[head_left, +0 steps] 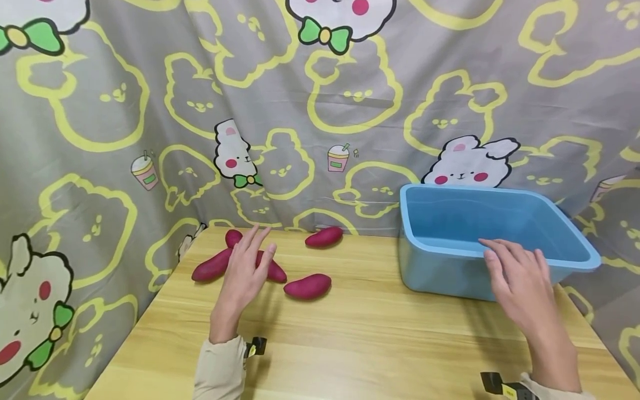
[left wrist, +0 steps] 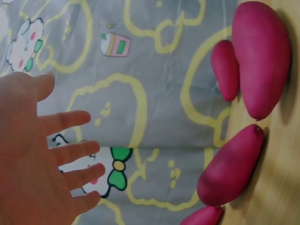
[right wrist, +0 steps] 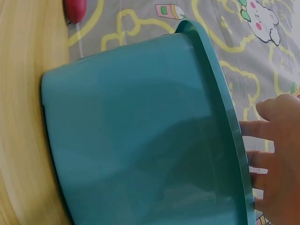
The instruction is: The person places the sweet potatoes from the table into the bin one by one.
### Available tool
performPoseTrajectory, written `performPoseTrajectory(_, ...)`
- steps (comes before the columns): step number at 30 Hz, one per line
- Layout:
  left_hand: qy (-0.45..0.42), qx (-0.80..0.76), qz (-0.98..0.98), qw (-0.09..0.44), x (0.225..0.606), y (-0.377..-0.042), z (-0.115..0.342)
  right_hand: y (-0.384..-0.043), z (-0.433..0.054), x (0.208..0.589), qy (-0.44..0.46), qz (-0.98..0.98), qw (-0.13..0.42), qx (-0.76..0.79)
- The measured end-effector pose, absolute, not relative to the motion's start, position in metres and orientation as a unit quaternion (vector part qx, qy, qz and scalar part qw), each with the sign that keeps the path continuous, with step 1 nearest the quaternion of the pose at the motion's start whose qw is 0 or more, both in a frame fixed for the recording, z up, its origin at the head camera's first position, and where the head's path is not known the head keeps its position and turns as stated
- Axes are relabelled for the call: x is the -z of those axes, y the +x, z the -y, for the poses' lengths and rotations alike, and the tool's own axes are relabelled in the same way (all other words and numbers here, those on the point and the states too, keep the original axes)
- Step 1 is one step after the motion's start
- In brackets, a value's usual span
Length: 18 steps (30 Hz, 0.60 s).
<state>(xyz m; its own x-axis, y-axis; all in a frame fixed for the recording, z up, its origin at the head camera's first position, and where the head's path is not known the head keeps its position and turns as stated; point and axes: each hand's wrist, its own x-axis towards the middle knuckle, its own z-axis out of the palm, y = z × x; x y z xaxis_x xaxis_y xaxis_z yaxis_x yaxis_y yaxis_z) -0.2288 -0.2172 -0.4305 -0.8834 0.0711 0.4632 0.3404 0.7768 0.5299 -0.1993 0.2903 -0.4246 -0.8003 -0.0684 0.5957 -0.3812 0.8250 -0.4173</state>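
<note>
My left hand hovers with spread, straight fingers over the left group of purple-red sweet potatoes, partly covering them in the head view. In that group one sweet potato lies left of the hand, another just right of it, and a third behind. Two more, a nearer sweet potato and a farther one, rest further right. At the front rim of a light blue plastic bin, my right hand reaches over with loosely extended fingers. The left wrist view shows the left palm holding nothing.
Everything stands on a light wooden table. A grey curtain with yellow outlines and rabbit prints hangs behind the table and along its sides. The bin is at the table's back right, with high walls and a wide rim.
</note>
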Motion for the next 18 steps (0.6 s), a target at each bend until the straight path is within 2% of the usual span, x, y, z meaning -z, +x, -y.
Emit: performPoseTrajectory(18, -0.129, 0.342, 0.917, 0.161, 0.447, -0.237, 0.207, -0.21, -0.287, 0.438, 0.112, 0.922, 0.325, -0.18)
